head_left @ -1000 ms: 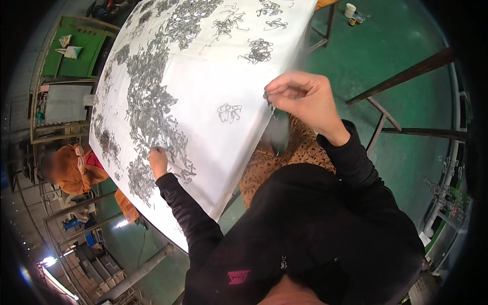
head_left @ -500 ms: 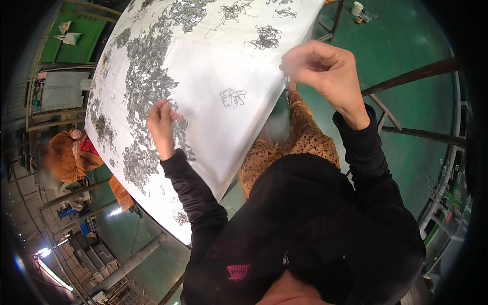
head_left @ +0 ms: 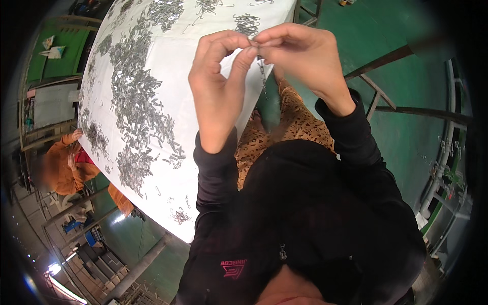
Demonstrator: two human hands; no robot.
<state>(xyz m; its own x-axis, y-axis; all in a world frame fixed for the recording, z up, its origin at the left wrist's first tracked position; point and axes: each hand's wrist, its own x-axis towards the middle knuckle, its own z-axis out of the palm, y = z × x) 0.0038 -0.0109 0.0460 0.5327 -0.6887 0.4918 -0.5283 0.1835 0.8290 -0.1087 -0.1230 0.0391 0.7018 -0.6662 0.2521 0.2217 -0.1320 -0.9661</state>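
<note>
My left hand (head_left: 217, 81) and my right hand (head_left: 306, 60) meet fingertip to fingertip above the right edge of the white-covered table (head_left: 184, 101). Both are closed in a pinch. From the right fingertips a short dark metal chain (head_left: 263, 76) hangs past the table edge. Whatever the left thumb and finger grip is too small to make out. Just beyond the fingers lies a small heap of bent wire hooks (head_left: 246, 23). To the left of my left hand spreads a long pile of small grey metal pieces (head_left: 133, 91).
A smaller cluster of wire pieces (head_left: 180, 216) lies near the table's near corner. At the far left edge sits a person in an orange top (head_left: 66, 165). Dark metal frame bars (head_left: 378, 63) stand to the right over the green floor (head_left: 401, 147).
My left hand has moved from the metal pile to the right and up to meet my right hand. My right hand has shifted left. The chain now shows more clearly below the fingers.
</note>
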